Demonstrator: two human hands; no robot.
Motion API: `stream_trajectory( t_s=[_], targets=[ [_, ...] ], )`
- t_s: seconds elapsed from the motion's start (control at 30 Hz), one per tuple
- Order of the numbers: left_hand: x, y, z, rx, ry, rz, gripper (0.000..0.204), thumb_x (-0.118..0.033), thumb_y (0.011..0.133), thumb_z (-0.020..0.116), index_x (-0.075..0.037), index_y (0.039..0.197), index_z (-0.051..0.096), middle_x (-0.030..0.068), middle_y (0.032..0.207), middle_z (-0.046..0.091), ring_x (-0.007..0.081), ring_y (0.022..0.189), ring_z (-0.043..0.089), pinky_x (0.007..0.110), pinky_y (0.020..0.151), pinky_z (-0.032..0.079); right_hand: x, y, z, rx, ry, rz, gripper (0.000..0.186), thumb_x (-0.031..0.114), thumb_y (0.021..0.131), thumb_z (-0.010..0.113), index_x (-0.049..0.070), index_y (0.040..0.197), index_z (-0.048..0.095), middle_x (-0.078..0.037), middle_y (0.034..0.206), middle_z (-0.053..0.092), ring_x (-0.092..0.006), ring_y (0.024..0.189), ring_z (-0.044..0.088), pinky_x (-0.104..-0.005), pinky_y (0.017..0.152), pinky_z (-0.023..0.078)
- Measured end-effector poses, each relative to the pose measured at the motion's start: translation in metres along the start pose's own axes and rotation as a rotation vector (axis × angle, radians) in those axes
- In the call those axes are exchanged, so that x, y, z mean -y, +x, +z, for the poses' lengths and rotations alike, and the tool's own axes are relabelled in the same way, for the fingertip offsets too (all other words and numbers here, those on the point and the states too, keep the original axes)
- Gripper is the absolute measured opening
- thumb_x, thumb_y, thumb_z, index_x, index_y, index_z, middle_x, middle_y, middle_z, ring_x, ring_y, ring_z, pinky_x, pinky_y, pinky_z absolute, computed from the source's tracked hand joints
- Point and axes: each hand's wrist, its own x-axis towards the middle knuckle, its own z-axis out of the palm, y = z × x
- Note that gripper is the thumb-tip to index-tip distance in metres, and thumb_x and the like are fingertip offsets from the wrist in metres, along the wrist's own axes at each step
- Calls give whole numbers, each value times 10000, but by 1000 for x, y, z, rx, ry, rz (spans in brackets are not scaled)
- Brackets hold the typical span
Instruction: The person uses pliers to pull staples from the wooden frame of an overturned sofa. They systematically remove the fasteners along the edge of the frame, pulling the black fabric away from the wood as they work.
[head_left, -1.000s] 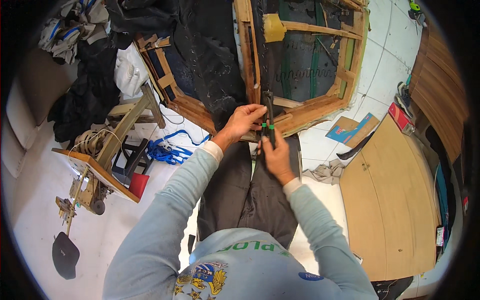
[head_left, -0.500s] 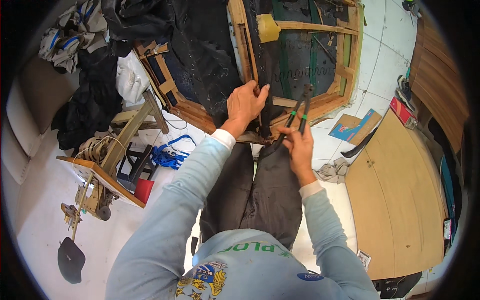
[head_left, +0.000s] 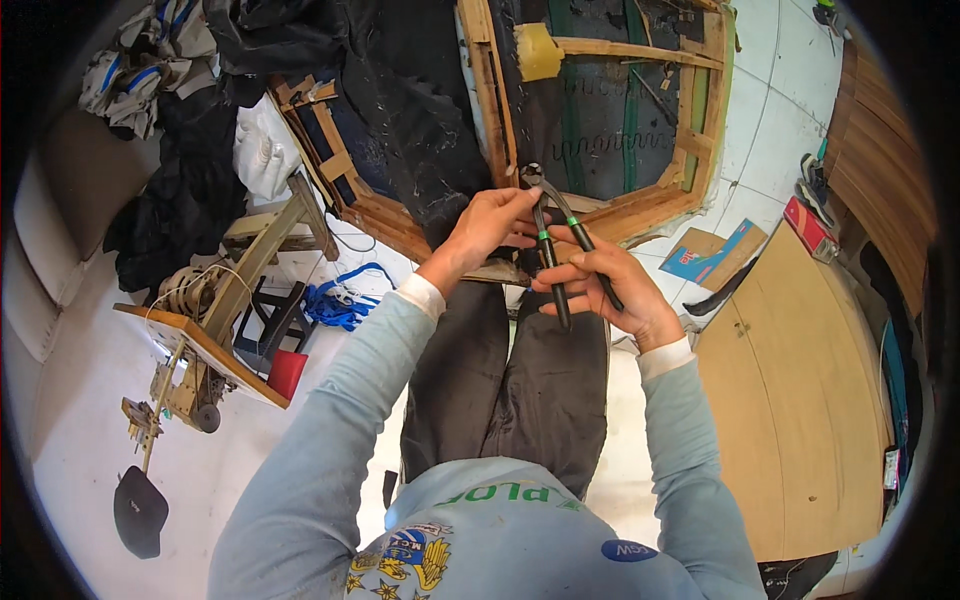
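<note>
Just above the person's knees, in the middle of the view, a pair of pincers [head_left: 550, 245] with black handles and green bands lies between the two hands, its long axis running from the rounded head at the top, close to the wooden frame [head_left: 650, 205], down toward the person's lap. The head sits just beside the lower rail of that frame, where black fabric [head_left: 400, 150] hangs over the wood. The handles stand spread apart, and the right hand [head_left: 600, 290] is closed around them from below, with the fingers wrapped on the outer handle. The left hand [head_left: 490, 225] is higher and nearer to the head of the tool; its fingers are bent and touch the upper part of the pincers near the frame edge, and whether it pinches something small there cannot be told. So the tool points away from the body, toward the frame, with the right hand at the handle end and the left hand at the working end. Inside the frame, green webbing and zigzag springs [head_left: 610, 130] show, and a yellow foam block [head_left: 538, 50] sits at its top rail. To the person's left a wooden stand [head_left: 215, 320] and a blue cord [head_left: 340, 300] are on the white floor; to the right lies a plywood panel [head_left: 800, 400].
</note>
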Motion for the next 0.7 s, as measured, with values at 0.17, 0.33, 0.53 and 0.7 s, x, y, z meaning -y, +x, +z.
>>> stream_trajectory(
  t_s=[0.17,0.33,0.53,0.7],
  targets=[
    [5,4,8,11,-89,-1,391,-399,1086,677,-19,1170,714,117,1077,783,170,927,763,311,795,656,12,2,-9,20,6,20,637,186,1077,492,-12,1661,329,-321,1250,730,-448,1198,722,-592,973,629],
    [13,8,12,-19,-131,-25,340,-372,1085,686,-36,1125,717,84,1034,774,147,870,750,290,755,661,15,2,-14,40,-4,47,642,169,1069,476,-42,1655,321,-325,1258,726,-448,1203,721,-584,968,634],
    [11,8,13,-20,-172,-37,318,-356,1082,694,-39,1088,715,63,985,756,145,857,749,284,744,657,27,5,-21,91,-52,92,609,160,1072,492,-45,1631,365,-332,1272,713,-424,1128,751,-540,970,637],
    [11,13,9,8,-253,-84,292,-349,1083,694,-58,1106,705,97,1029,779,158,868,756,277,750,648,34,8,-18,90,7,122,595,191,1088,506,-38,1624,383,-338,1286,708,-442,1110,755,-537,968,635]
  ],
)
